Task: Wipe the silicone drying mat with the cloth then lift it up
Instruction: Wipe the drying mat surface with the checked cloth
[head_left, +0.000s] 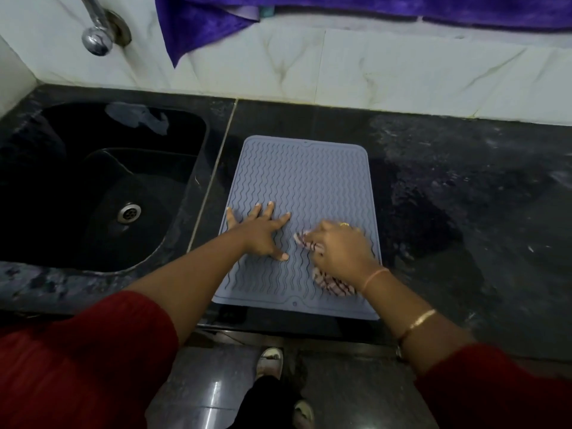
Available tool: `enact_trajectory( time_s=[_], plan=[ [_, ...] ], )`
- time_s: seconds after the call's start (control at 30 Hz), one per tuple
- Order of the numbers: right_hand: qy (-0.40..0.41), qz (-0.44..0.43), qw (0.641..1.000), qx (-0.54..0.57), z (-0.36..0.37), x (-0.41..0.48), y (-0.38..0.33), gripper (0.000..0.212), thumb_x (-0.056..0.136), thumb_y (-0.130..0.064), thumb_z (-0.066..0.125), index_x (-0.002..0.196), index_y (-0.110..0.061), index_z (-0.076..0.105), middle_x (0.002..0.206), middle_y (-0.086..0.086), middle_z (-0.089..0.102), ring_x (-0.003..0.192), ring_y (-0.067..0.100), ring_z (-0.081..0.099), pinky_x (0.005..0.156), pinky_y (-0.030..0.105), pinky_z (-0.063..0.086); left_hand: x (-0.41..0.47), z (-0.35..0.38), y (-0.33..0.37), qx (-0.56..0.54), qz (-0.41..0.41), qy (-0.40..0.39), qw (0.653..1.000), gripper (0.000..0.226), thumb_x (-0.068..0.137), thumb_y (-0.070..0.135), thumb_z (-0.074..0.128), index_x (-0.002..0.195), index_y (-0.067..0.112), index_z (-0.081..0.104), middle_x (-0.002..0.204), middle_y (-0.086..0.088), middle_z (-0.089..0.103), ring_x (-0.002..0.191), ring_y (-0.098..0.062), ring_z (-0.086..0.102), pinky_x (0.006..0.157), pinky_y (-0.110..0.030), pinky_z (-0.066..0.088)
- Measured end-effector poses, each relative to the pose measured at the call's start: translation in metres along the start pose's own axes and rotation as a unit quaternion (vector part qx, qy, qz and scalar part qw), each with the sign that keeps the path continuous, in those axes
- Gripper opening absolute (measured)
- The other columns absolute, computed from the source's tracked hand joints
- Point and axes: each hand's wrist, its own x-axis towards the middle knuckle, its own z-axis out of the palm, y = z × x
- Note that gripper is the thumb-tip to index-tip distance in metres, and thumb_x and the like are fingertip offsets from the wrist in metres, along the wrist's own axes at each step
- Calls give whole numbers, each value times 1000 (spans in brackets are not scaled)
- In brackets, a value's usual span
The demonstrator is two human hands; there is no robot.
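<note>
A grey-blue silicone drying mat with wavy ridges lies flat on the black stone counter, right of the sink. My left hand rests on the mat's near left part, fingers spread and straight. My right hand grips a bunched pink striped cloth and holds it down on the mat's near right part. The cloth shows on both sides of the hand; its middle is hidden under the palm.
A black sink with a metal drain lies to the left. A chrome tap sticks out of the white tiled wall. A purple cloth hangs at the back. The dark counter stretches right. The counter's front edge is near my body.
</note>
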Motion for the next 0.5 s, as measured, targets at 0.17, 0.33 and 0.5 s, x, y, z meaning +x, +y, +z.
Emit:
enact_trajectory(
  time_s=[0.17, 0.33, 0.5],
  plan=[
    [-59, -83, 993, 56, 1, -40, 0, 32, 82, -30, 62, 114, -33, 67, 101, -9, 58, 99, 17, 55, 85, 35, 45, -4, 0, 2, 9, -5, 5, 1000, 98, 79, 65, 59, 149, 44, -7, 158, 4, -23, 145, -22, -20, 105, -69, -16],
    [-72, -36, 976, 204, -28, -7, 10, 26, 85, -20, 63, 109, -25, 70, 101, -6, 61, 97, 13, 57, 87, 33, 48, -6, 1, 3, 12, -3, 11, 1000, 99, 79, 65, 59, 149, 43, -7, 157, 3, -24, 145, -22, -20, 105, -69, -15],
    [26, 58, 997, 41, -13, 39, 1, 36, 90, -25, 53, 125, -33, 58, 119, 1, 55, 114, 27, 51, 95, 45, 44, -5, 1, 4, 34, -13, 8, 999, 99, 78, 69, 56, 148, 44, -9, 158, 3, -23, 146, -21, -19, 104, -70, -15]
  ],
)
